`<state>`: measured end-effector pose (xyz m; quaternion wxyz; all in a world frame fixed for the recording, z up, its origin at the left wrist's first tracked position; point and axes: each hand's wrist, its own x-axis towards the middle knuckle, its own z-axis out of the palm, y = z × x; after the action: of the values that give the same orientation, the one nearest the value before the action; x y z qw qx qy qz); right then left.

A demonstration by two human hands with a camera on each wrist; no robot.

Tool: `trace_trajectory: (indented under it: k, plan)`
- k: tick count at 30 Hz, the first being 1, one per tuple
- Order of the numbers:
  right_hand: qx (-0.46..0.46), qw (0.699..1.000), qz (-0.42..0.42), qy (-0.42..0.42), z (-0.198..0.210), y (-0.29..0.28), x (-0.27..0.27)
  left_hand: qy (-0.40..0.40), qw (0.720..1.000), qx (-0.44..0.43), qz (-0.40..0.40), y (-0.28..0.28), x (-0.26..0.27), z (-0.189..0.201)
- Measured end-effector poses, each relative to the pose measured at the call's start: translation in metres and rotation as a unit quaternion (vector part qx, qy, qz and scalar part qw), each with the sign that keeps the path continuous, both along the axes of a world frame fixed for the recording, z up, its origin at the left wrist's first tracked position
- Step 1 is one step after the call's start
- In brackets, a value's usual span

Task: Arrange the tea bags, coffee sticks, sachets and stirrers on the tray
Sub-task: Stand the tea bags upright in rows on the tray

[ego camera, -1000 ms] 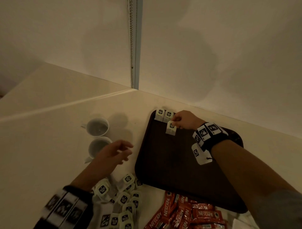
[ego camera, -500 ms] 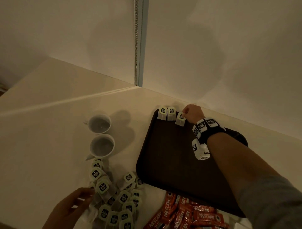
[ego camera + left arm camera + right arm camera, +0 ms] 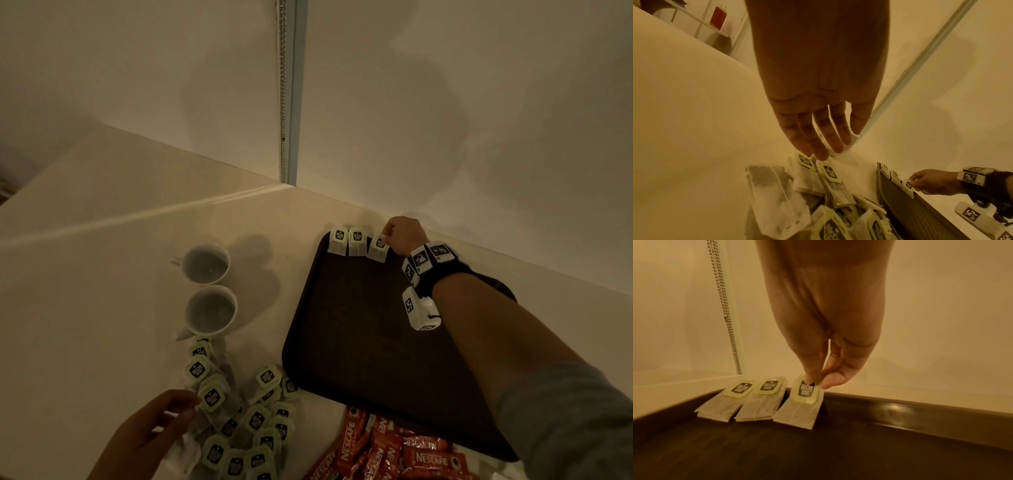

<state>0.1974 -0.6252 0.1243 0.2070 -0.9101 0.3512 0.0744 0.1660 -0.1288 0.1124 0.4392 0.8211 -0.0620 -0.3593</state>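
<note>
Three tea bags are lying in a row along the far rim of the dark tray (image 3: pixel 359 342), tags toward the wall, each leaning on the rim. R hand (image 3: pixel 406 236) is pinching the third tea bag (image 3: pixel 800 404) by its tag end, thumb on the tag face, a finger behind; bag is hanging below the fingertips w/ its lower edge touching the tray floor, just beside the 2nd bag (image 3: pixel 761 404). 1st bag (image 3: pixel 723 404) is sitting at the far-left corner, touching the 2nd.

L hand (image 3: pixel 150 431) is reaching over the loose tea-bag pile (image 3: pixel 246 425) on the counter, left of the tray's near corner. Fingers are straight and slightly spread; tips are touching the pile's top bag (image 3: pixel 211 397), nothing gripped. Pile count: approx. a dozen-plus, overlapping, exact no. can't be told.

Two white cups (image 3: pixel 207 284) are standing side by side beyond the pile, apart from the tray. Red coffee sticks (image 3: pixel 383 452) are lying heaped at the tray's near edge; several, count unclear.
</note>
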Motion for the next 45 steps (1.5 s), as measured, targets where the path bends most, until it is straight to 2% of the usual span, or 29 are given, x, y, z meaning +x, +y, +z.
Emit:
trace_trajectory:
  k: [4, 6, 8, 10, 15, 19, 25, 27, 30, 34, 45]
  plan:
    - [0.017, 0.999, 0.003, -0.03, -0.003, 0.0, 0.0, 0.013, 1.0, 0.02, 0.01, 0.002, -0.001, 0.0]
    - [-0.006, 0.996, 0.077, -0.041, -0.001, 0.007, 0.0, 0.013, 0.999, 0.029, 0.015, 0.005, 0.0, -0.001]
    - [-0.068, 0.982, 0.177, -0.006, 0.0, 0.02, 0.001, 0.019, 0.999, 0.034, 0.021, 0.006, -0.001, -0.001]
    - [-0.108, 0.969, 0.222, 0.03, -0.002, 0.03, 0.002, 0.027, 0.999, 0.034, 0.027, 0.007, -0.003, 0.0]
    - [-0.139, 0.966, 0.207, 0.062, -0.013, 0.039, 0.005, 0.027, 0.999, 0.037, 0.03, 0.008, -0.005, 0.005]
    - [-0.157, 0.967, 0.192, 0.055, -0.013, 0.041, 0.005, 0.027, 0.998, 0.037, 0.032, 0.009, -0.007, 0.007]
    - [-0.117, 0.979, 0.163, 0.048, -0.013, 0.04, 0.003, 0.028, 0.999, 0.036, 0.023, 0.01, -0.006, 0.003]
    - [-0.089, 0.983, 0.148, 0.067, -0.009, 0.035, 0.0, 0.028, 0.999, 0.034, 0.027, 0.012, -0.006, 0.001]
    - [-0.097, 0.981, 0.132, 0.103, -0.008, 0.026, -0.007, 0.023, 0.998, 0.042, 0.031, 0.017, -0.01, -0.003]
    - [-0.08, 0.986, 0.104, 0.104, -0.013, 0.022, -0.014, 0.027, 0.998, 0.051, 0.04, 0.019, -0.015, -0.01]
    - [-0.083, 0.985, 0.117, 0.096, -0.018, 0.025, -0.013, 0.039, 0.997, 0.064, 0.024, 0.025, -0.019, -0.013]
